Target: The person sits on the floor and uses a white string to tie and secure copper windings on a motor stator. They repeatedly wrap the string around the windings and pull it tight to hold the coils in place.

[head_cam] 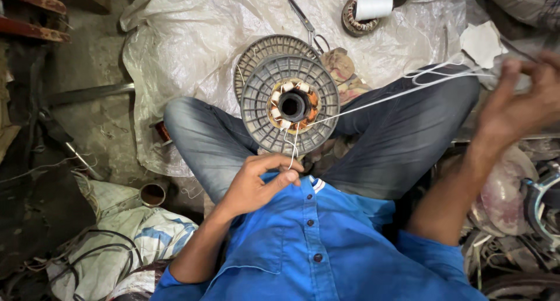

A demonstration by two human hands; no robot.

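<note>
Left hand (256,181) pinches thin, limp white cord (373,102) below the rigid stator (290,104); blurred right hand (522,102) closes on its far loops.

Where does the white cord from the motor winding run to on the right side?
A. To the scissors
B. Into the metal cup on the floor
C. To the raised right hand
C: the white cord stretches from the stator winding up to the right hand, which pulls it taut.

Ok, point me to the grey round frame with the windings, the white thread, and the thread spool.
grey round frame (262,111), head view, left ribbed face.
white thread (373,102), head view, taut stretch toward the right hand.
thread spool (373,8), head view, white side.
</note>
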